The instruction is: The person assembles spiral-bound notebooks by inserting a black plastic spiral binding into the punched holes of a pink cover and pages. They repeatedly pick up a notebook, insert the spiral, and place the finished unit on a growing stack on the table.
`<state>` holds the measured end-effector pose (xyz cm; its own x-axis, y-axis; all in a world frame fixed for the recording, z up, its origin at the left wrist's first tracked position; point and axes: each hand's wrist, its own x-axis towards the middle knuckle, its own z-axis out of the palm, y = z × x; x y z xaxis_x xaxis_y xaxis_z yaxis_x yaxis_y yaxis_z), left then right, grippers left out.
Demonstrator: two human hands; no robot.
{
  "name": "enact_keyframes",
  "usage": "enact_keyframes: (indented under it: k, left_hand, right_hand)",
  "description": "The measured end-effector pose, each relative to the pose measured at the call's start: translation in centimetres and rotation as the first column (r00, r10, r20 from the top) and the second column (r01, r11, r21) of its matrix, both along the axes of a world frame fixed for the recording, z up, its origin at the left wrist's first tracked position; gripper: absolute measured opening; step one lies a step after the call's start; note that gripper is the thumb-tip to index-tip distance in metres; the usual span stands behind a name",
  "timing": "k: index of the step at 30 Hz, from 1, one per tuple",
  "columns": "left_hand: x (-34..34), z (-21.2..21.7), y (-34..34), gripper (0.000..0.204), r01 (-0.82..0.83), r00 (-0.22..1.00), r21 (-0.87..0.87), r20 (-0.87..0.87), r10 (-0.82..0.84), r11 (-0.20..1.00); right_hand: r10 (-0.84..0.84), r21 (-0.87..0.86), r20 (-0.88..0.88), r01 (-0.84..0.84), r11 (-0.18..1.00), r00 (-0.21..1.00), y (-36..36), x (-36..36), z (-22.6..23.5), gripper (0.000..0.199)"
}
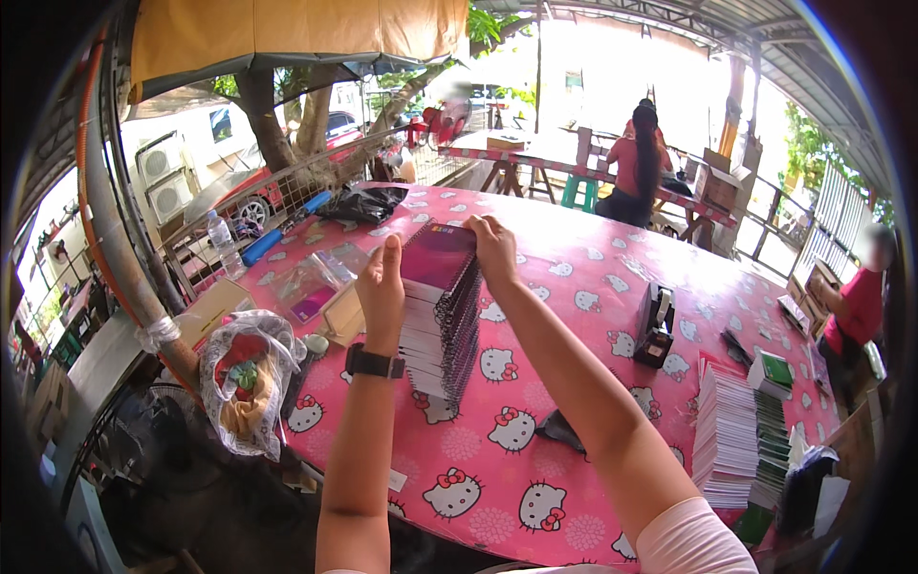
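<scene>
Centre frame, an open left hand (382, 287) is flanking a spiral-notebook stack (430, 320), likely heavy, slippery, needing two-sided support; the right hand (494, 251) is resting curled at its coiled corner, grip unclear.

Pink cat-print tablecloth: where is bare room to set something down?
Bare: near edge between forearms; between right forearm and black tape dispenser. Crowded: left, black plastic bag, clear packets; centre, purple spiral-notebook stack; right, white-paged stacks.

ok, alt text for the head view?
Left hand and right hand at the upper sides of a tall stack of notebooks on a pink patterned table. Tape dispenser and more books to the right; another person beyond.
</scene>
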<state>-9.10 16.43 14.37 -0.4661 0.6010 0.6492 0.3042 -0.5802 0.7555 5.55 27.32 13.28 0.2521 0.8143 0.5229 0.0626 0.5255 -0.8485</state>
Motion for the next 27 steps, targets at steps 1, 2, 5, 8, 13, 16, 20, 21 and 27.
enact_keyframes:
  k: [1, 2, 5, 8, 13, 16, 20, 21, 27]
  left_hand:
    - [0.5, -0.2, 0.0, 0.042, 0.021, 0.999, -0.023, 0.029, -0.020, 1.000]
    - [0.7, -0.4, -0.1, 0.042, 0.032, 0.998, -0.049, 0.055, -0.030, 0.998]
    - [0.9, -1.4, 1.5, 0.041, -0.026, 0.992, 0.065, 0.127, 0.018, 0.998]
    - [2.4, -1.7, 2.8, 0.038, -0.012, 0.997, 0.159, 0.073, 0.001, 0.987]
    - [-1.8, -4.5, 3.2, 0.045, -0.172, 0.963, 0.341, -0.138, 0.230, 0.924]
    - [-4.3, -9.1, -1.9, 0.060, 0.058, 0.998, 0.188, 0.005, -0.060, 0.980]
    - [-2.7, -19.2, -3.6, 0.087, 0.440, 0.898, -0.247, 0.114, -0.425, 0.863]
    - [-2.8, -21.0, -4.1, 0.090, 0.480, 0.871, -0.436, 0.135, -0.472, 0.761]
    - [-3.7, -23.4, -2.3, 0.059, -0.064, 0.878, -0.487, -0.442, -0.183, 0.871]
  right_hand:
    - [0.011, -0.001, -0.070, -0.011, 1.000, 0.998, -0.2, -0.4, -0.3, 0.029]
    - [0.027, -0.007, -0.145, -0.029, 1.000, 0.989, -0.6, -1.2, -0.7, 0.029]
    - [-0.073, 0.023, -0.159, 0.078, 0.997, 0.985, -1.5, -1.7, -0.7, 0.028]
    - [-0.036, 0.073, -0.194, 0.052, 0.996, 0.980, -0.1, 0.4, -1.0, 0.032]
    - [0.008, -0.046, 0.149, -0.001, 0.999, 0.989, -5.5, 1.7, -1.1, 0.065]
    - [0.066, 0.029, 0.318, -0.079, 0.996, 0.946, -11.5, 6.2, -4.5, 0.053]
    - [0.214, -0.342, 0.182, -0.142, 0.929, 0.960, -16.8, 15.7, -14.1, 0.033]
    - [0.243, -0.422, 0.143, -0.163, 0.892, 0.959, -17.6, 15.9, -15.7, 0.033]
    - [0.537, -0.578, -0.211, -0.548, 0.605, 0.817, -18.2, 8.2, -18.1, 0.053]
